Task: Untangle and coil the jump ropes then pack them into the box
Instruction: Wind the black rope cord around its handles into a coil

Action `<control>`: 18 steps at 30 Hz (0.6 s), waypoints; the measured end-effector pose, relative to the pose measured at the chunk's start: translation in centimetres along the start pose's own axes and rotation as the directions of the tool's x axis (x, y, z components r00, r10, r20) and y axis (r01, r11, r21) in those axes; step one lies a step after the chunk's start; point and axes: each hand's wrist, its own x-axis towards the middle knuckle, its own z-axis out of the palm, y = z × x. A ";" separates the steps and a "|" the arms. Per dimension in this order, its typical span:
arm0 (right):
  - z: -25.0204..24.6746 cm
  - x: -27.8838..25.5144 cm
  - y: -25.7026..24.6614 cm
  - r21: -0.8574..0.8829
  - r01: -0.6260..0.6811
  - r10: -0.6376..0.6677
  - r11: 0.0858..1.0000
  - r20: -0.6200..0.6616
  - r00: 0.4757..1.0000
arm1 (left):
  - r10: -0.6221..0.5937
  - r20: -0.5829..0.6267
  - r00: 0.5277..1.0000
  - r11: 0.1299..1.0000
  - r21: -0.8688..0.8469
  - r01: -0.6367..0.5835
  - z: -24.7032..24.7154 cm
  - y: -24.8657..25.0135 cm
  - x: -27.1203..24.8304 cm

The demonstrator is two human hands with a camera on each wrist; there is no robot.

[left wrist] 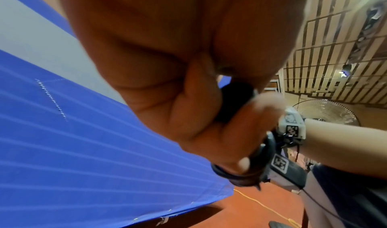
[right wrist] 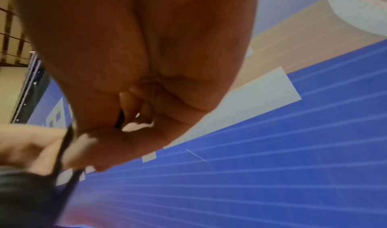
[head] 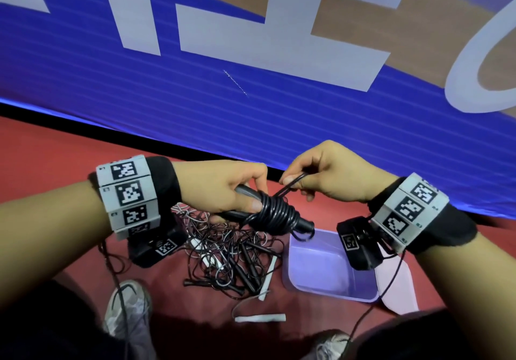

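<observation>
While both hands work above the red floor (head: pixel 55 147), here's how it stands:

Coiled rope: a black jump rope (head: pixel 275 214), its glossy cord wound in tight turns round its paired black handles, held level in the air above the near-left corner of the box.
Left hand: the left hand (head: pixel 223 189) is wrapped round the handle end, thumb pressed on the outermost turns; the bundle sticks out past the fingers towards the right.
Right hand: the right hand (head: pixel 326 175) pinches a loop of the free cord between thumb and curled fingers, just above and right of the bundle.
Tangle: the knotted heap of black and white ropes (head: pixel 231 256) lies on the floor under the left hand, touching the box's left wall.
Box: the lilac plastic box (head: pixel 312 287) sits open, on the floor beneath the right wrist.
</observation>
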 end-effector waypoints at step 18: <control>4.6 0.3 -0.5 -0.280 0.151 -0.300 0.948 -0.633 0.714 | -0.040 -0.572 0.820 0.975 -0.200 -0.093 1.1 -0.1 1.3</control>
